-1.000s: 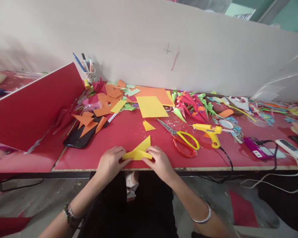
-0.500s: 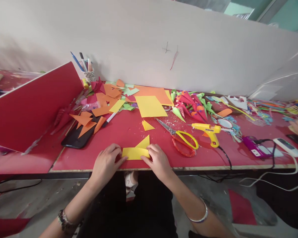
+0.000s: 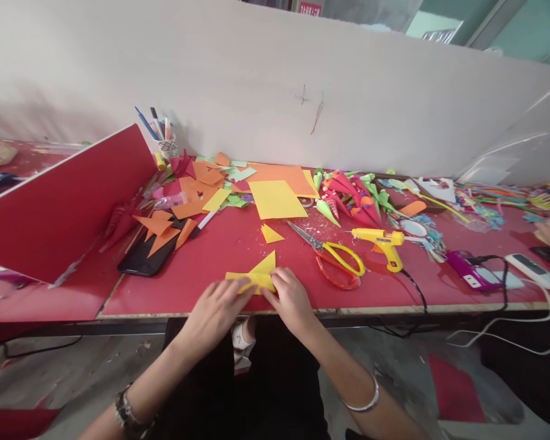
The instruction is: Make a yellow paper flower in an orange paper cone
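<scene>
Folded yellow paper [image 3: 264,265]: near edge of red bench [image 3: 153,294], pointed flap upward.
Left hand [image 3: 217,308]: fingers across the paper; cannot tell whether clamped.
Right hand [image 3: 291,302]: thumb and fingers pinching the paper's right end.
Scissors [image 3: 332,256]: one yellow handle, one red.
Glue gun [image 3: 379,239]: yellow, right of scissors.
Wall [image 3: 211,91]: marked with cross [image 3: 303,96] and reddish stroke [image 3: 318,116].
Sign [image 3: 310,8]: red, pale characters too small to read.

A patterned cup [image 3: 168,148] holds several pens [image 3: 145,123]
</scene>
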Motion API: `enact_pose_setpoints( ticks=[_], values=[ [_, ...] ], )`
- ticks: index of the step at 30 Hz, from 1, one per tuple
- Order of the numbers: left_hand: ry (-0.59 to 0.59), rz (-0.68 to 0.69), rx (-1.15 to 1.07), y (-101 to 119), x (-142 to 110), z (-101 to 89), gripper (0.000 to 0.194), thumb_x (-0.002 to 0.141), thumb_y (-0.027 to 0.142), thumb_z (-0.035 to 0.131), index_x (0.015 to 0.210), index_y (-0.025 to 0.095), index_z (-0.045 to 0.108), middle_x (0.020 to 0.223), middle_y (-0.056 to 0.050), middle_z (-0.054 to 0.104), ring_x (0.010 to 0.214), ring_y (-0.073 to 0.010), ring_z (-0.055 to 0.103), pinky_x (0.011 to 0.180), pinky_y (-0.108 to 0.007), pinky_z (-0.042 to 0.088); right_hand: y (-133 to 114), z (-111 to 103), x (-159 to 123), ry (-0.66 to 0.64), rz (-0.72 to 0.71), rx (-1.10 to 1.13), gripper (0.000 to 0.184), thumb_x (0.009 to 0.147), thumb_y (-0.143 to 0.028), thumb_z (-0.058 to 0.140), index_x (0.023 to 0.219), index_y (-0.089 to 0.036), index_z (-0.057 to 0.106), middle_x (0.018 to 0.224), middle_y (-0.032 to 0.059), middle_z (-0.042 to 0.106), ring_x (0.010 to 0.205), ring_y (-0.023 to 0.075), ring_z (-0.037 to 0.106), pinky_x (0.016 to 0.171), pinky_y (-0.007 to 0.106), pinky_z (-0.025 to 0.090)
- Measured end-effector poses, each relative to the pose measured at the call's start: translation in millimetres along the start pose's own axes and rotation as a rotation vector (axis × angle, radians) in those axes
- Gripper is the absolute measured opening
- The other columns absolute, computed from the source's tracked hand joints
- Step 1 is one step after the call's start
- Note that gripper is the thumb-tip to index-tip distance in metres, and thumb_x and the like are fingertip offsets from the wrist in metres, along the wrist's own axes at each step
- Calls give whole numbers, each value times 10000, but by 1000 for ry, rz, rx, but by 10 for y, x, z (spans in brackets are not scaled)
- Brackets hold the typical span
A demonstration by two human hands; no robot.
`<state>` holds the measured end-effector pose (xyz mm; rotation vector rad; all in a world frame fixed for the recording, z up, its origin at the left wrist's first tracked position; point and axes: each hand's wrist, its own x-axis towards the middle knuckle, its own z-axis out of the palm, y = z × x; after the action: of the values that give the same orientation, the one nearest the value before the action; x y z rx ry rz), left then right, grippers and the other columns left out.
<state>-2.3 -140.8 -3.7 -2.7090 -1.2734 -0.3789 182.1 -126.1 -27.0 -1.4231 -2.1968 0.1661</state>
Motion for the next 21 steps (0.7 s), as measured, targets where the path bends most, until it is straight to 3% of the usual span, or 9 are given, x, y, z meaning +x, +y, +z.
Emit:
enact_pose_setpoints(
  ticks=[3, 8, 16, 18, 21],
  values=[
    [-65, 158, -25, 89, 10, 33, 266, 855, 222, 422, 1106, 197, 506, 997, -54, 592, 861, -192, 537, 748, -321, 414, -1, -10, 7, -6, 2, 6, 36, 796, -213, 523, 787, -178, 520, 860, 61, 573, 787, 197, 515, 688, 305, 456],
    [-35, 109, -78, 56, -46, 114, 314, 843, 301, 451, 1129, 180, 497, 978, -50, 604, 876, -190, 549, 770, -322, 422, -7, -18, 22, -1, 9, -16, 45, 781, -216, 544, 765, -181, 520, 834, 58, 576, 771, 199, 514, 680, 307, 453],
    [47, 41, -47, -247, -275, 57, 274, 849, 289, 434, 1086, 236, 562, 982, -42, 639, 841, -176, 571, 748, -321, 416, 0, 4, 13, 26, 2, -34, 81, 805, -221, 492, 729, -195, 504, 773, 57, 559, 753, 193, 525, 655, 294, 452],
    [40, 31, -29, -285, -308, 25, 269, 842, 289, 445, 1075, 248, 572, 984, -37, 642, 829, -183, 571, 747, -333, 409, -13, -5, 1, 41, 10, -31, 42, 806, -216, 483, 806, -189, 515, 772, 59, 557, 760, 199, 528, 654, 300, 458],
    [29, 24, -37, -306, -320, -5, 251, 829, 274, 463, 1047, 257, 587, 989, -26, 639, 823, -190, 568, 746, -346, 402, -80, -31, -39, 91, 16, -71, 269, 804, -184, 482, 1072, -165, 475, 929, 105, 556, 892, 227, 517, 743, 339, 457]
  ],
)
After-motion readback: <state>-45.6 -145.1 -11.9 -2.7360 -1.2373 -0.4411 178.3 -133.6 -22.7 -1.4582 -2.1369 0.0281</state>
